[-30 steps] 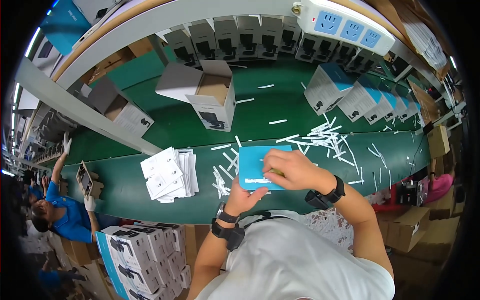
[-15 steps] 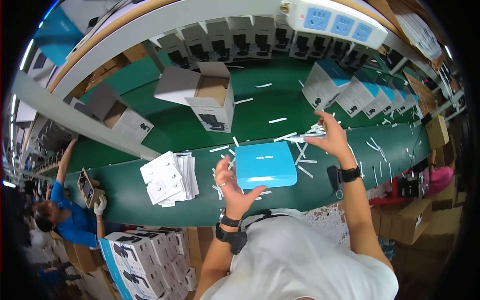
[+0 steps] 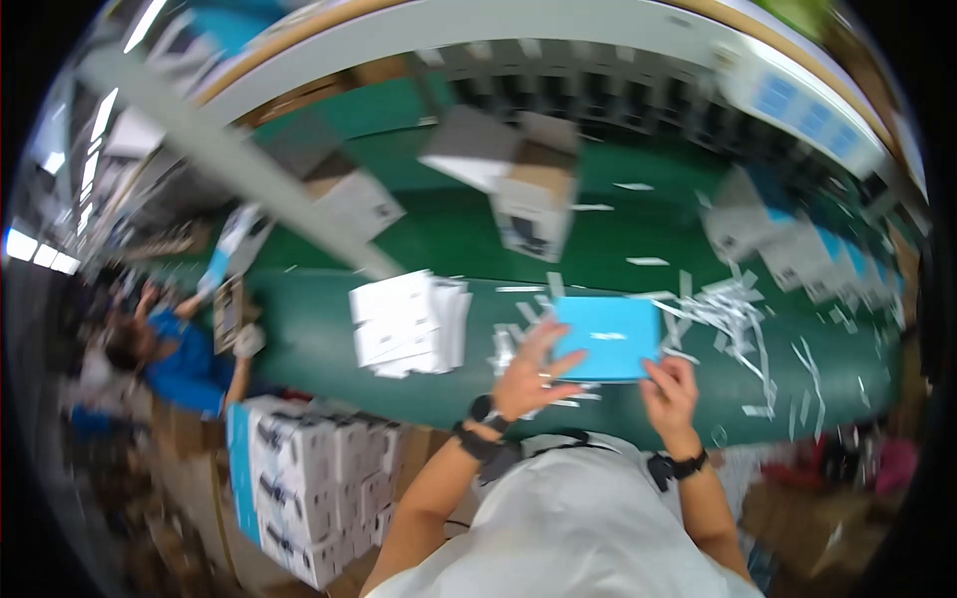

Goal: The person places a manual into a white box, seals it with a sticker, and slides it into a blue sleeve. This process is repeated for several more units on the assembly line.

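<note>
A flat blue box, rectangular w/ crisp straight edges & a smooth cardboard-like face, is lying on the green surface btwn the hands. L hand is lying at its lower-L side, fingers spread wide, a couple of fingertips overlapping the blue face; it's not closing around anything. R hand is sitting at the lower-R corner, thumb & fingers partly curled, tips meeting the edge; can't tell if it's actually gripping, pic's blurry. Box is lying nearer the person than the open carton, which is standing upright w/ stiff flaps spreading out, brownish inside.

Thin white paper strips are lying in a loose tangle just R of the box, some curling; more are scattering around its L side. Well L, flat white sheets are sitting in an uneven stack, corners fanning. Surface is looking smooth, w/ a slight sheen. Far L, a co-worker in a blue shirt is holding a brown tray-like piece w/ a gloved hand.
</note>
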### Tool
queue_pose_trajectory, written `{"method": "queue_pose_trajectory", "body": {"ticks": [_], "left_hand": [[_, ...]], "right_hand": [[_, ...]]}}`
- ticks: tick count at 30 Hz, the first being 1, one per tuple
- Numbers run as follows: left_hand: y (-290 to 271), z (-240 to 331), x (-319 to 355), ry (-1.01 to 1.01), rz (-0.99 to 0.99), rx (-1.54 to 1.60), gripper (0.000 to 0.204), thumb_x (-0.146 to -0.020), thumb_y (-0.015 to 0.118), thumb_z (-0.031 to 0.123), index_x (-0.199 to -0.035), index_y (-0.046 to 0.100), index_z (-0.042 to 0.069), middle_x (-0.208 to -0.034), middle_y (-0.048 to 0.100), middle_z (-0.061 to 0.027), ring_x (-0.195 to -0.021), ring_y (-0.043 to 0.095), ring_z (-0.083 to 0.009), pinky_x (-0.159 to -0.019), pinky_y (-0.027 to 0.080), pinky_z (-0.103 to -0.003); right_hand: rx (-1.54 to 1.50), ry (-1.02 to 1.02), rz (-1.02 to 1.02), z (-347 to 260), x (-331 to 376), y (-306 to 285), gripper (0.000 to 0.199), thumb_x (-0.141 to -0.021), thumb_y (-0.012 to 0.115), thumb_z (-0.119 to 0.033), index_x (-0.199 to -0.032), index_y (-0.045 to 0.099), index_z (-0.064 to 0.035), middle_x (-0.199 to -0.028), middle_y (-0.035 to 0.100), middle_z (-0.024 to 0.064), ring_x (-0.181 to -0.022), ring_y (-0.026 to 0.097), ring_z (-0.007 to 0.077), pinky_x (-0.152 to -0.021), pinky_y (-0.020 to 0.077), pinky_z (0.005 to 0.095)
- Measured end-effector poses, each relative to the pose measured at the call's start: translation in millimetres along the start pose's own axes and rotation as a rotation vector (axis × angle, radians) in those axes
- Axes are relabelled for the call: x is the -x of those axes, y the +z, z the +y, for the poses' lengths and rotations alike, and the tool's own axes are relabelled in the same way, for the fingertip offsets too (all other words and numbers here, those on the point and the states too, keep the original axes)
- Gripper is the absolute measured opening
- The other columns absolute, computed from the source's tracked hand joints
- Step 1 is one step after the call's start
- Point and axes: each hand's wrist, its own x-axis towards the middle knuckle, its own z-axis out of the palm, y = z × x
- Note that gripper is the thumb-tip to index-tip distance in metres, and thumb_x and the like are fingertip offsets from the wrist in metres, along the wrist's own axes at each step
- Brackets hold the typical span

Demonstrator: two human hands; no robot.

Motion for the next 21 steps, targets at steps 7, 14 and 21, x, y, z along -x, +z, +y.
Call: {"method": "queue_pose_trajectory", "body": {"ticks": [7, 14, 21], "left_hand": [[8.9, 44.2, -32.6, 0.054, -0.300, -0.283, 0.076, -0.088, 0.070, 0.037, -0.153, 0.040, 0.015, -0.159, 0.035, -0.0130, -0.148, 0.030, -0.0370, -0.121, 0.026, -0.050], [41.8, 35.6, -16.9, 0.050, -0.185, -0.411, 0.066, -0.094, 0.062, 0.029, -0.151, 0.040, 0.006, -0.162, 0.032, -0.0117, -0.149, 0.029, -0.0338, -0.121, 0.025, -0.048], [34.2, 4.8, -27.3, 0.113, -0.329, -0.260, 0.075, -0.089, 0.066, 0.043, -0.149, 0.043, 0.005, -0.159, 0.033, -0.0198, -0.148, 0.028, -0.0395, -0.119, 0.026, -0.052]], "right_hand": [[0.111, -0.197, -0.107, -7.0, -5.5, 0.3, 0.043, -0.081, 0.071, 0.002, -0.123, 0.068, -0.0037, -0.127, 0.064, 0.0211, -0.087, 0.070, 0.0301, -0.070, 0.0563, 0.0341], [0.064, -0.219, -0.149, 21.2, 7.3, 11.5, 0.042, -0.080, 0.075, -0.005, -0.121, 0.067, -0.0005, -0.132, 0.062, 0.0238, -0.100, 0.071, 0.0374, -0.073, 0.0581, 0.0375], [-0.056, -0.040, -0.448, 22.2, -67.2, 6.4, 0.110, -0.057, 0.094, -0.050, -0.147, 0.048, -0.0057, -0.158, 0.032, 0.0268, -0.121, 0.063, 0.0349, -0.080, 0.0585, 0.0404]]}}
